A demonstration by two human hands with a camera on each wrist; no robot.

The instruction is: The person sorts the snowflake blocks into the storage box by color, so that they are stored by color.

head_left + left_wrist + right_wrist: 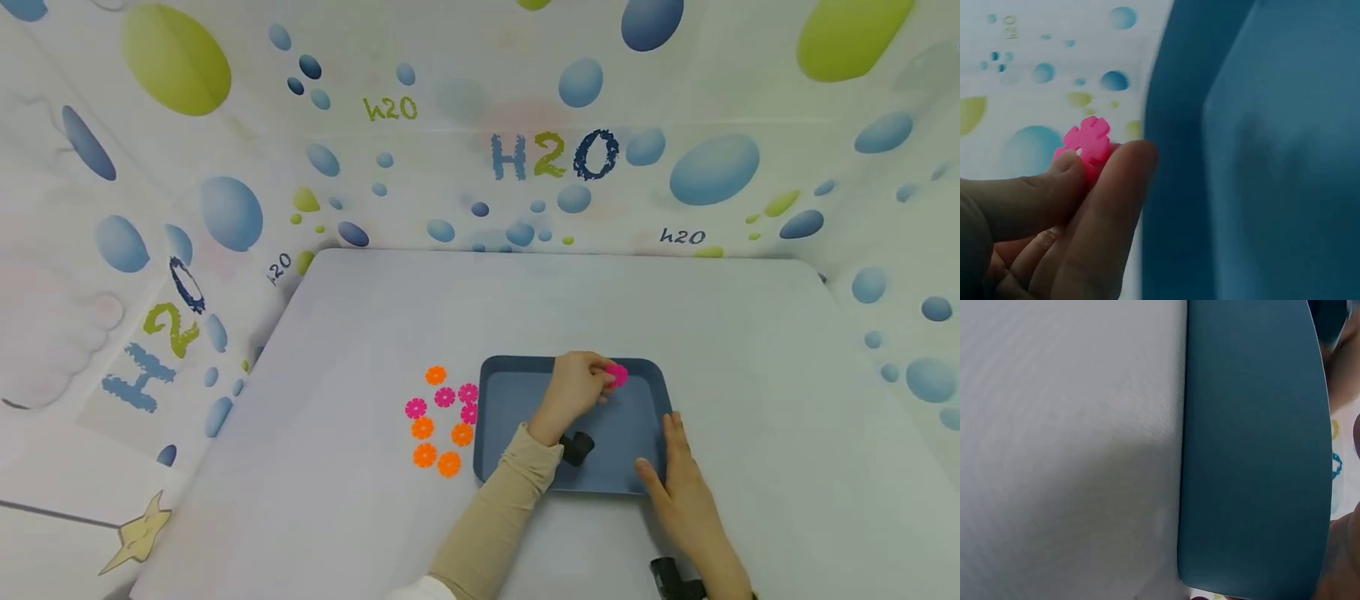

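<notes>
Between thumb and fingers, my left hand pinches a pink flower-shaped plastic disc above the far right part of a blue-grey tray. The left wrist view shows the notched edge of this pink disc sticking out past the fingertips. My right hand rests at the tray's right rim, its fingers fairly straight along the side and the thumb at the near right corner. In the right wrist view the tray's wall fills the middle, while most of that hand is out of sight.
Several orange discs and pink discs lie on the white table left of the tray, some right by its left rim. A wall with blue and green bubble prints rises behind the table and at both sides.
</notes>
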